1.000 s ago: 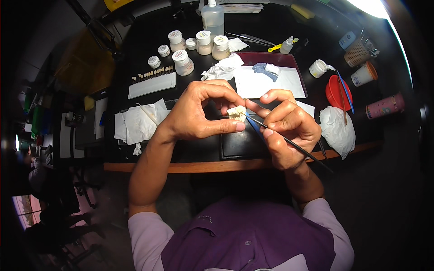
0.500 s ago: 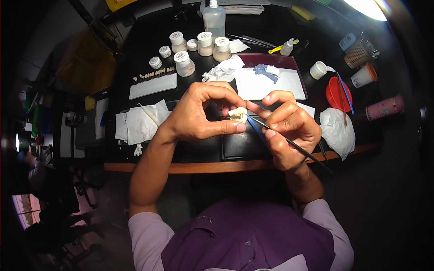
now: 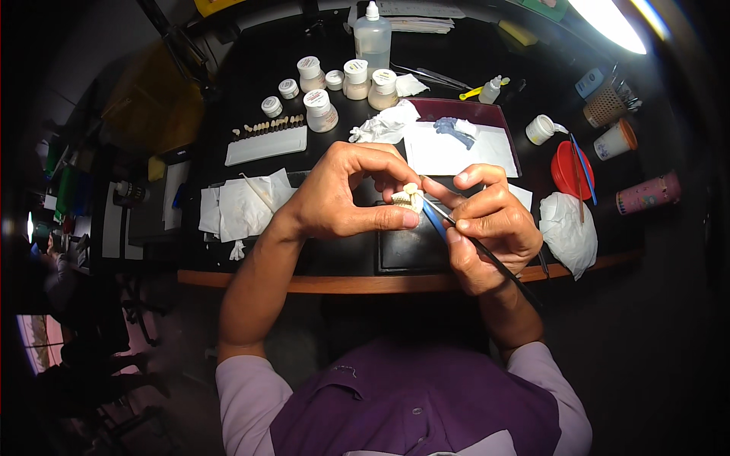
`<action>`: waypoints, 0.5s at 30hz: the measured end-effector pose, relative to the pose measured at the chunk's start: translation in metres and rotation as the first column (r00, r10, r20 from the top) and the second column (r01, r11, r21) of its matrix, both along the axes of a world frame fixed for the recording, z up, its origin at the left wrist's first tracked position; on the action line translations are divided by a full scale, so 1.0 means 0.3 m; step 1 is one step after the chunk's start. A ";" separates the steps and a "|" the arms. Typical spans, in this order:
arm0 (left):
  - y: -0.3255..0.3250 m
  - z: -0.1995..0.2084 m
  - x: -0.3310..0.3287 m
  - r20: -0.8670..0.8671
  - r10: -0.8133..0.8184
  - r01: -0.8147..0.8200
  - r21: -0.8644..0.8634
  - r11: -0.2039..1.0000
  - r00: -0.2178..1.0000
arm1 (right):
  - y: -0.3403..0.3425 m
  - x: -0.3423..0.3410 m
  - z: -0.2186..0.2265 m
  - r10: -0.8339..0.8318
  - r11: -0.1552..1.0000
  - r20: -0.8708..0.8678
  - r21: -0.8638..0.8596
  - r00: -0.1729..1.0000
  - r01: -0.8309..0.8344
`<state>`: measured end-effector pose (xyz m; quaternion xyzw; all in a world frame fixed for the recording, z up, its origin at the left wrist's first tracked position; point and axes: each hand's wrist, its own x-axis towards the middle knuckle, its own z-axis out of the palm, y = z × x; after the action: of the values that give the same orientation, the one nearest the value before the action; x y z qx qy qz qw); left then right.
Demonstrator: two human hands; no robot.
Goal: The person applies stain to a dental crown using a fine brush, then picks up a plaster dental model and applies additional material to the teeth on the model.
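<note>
My left hand [image 3: 342,190] pinches a small cream-coloured dental model [image 3: 407,199] between thumb and fingers, over the near part of the dark table. From the right, my right hand [image 3: 498,224] holds a slim black-handled brush [image 3: 493,260], its tip at the model's right side. A narrow blue tool [image 3: 434,217] also slants between the model and my right fingers; its far end is hidden by the hand. Whether the brush tip touches the model is too small to tell.
Several white-lidded jars [image 3: 320,112] and a shade guide [image 3: 266,146] stand at the back left, near a clear bottle [image 3: 372,45]. A tray with a white sheet [image 3: 460,156] lies behind my hands. To the right are a red bowl [image 3: 566,178] and crumpled tissue [image 3: 568,232].
The view has shifted slightly, so the table things appear lower and further right. The black brush handle now slants more steeply. Both hands keep their holds.
</note>
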<state>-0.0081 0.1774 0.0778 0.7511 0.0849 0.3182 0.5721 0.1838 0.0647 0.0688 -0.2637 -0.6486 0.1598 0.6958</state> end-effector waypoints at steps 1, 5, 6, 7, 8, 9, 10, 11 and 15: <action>-0.001 0.001 0.000 0.003 0.000 0.000 0.002 1.000 1.000 | -0.001 -0.001 0.001 0.000 1.000 -0.003 -0.003 1.000 0.000; 0.001 0.001 -0.001 -0.002 0.006 -0.005 0.023 1.000 1.000 | 0.002 0.000 0.001 0.011 1.000 0.002 0.002 1.000 -0.011; 0.001 0.002 -0.001 -0.002 0.007 -0.007 0.017 1.000 1.000 | 0.003 0.000 0.001 0.012 1.000 0.002 0.000 1.000 -0.012; 0.000 0.002 -0.001 -0.004 0.009 -0.009 0.011 1.000 1.000 | 0.002 0.000 0.001 0.014 1.000 0.002 -0.003 1.000 -0.014; 0.001 0.003 -0.001 -0.002 0.009 -0.009 0.022 1.000 1.000 | 0.002 0.000 0.001 0.016 1.000 0.001 -0.005 1.000 -0.016; 0.003 0.005 -0.001 -0.001 0.008 -0.008 0.033 0.999 1.000 | 0.004 0.001 0.000 0.019 1.000 0.005 -0.001 1.000 -0.019; 0.004 0.005 -0.001 0.000 0.006 -0.006 0.043 0.999 1.000 | 0.005 0.002 -0.003 0.022 1.000 0.009 0.001 1.000 -0.022; 0.003 0.005 -0.001 0.002 0.008 -0.008 0.039 0.999 1.000 | 0.007 0.003 -0.004 0.025 1.000 0.012 0.004 1.000 -0.025; 0.001 0.008 -0.001 0.002 0.016 -0.016 0.040 0.999 1.000 | 0.005 0.006 -0.004 0.043 0.999 0.038 -0.005 0.998 -0.042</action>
<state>-0.0083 0.1776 0.0801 0.7615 0.0837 0.3251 0.5544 0.1858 0.0661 0.0677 -0.2542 -0.6669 0.1708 0.6793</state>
